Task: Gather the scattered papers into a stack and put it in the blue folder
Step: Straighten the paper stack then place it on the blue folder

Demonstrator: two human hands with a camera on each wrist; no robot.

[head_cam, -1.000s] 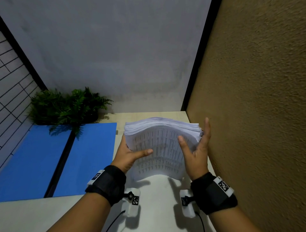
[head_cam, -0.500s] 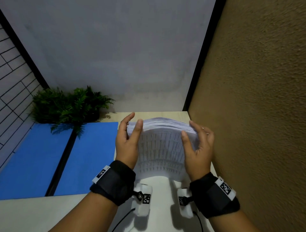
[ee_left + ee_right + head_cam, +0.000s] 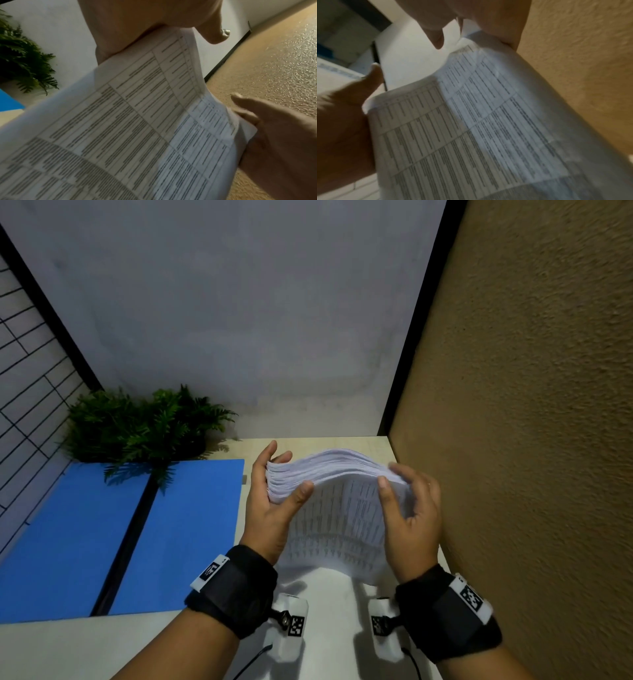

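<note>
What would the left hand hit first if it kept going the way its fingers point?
Likely the grey back wall: the left hand points forward along the paper stack's left edge, with only bare table ahead. Depth is uncertain.

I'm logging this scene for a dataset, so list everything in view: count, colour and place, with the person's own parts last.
paper stack: one, white printed sheets, held on edge on the table, right of the folder
blue folder: one, blue, open flat at left
plant: one, green, behind the folder
table: one, pale
wall: one, brown, textured, at right
wristbands: two, black, on the wrists
left hand: one, holds the stack's left edge
right hand: one, holds its right edge
</note>
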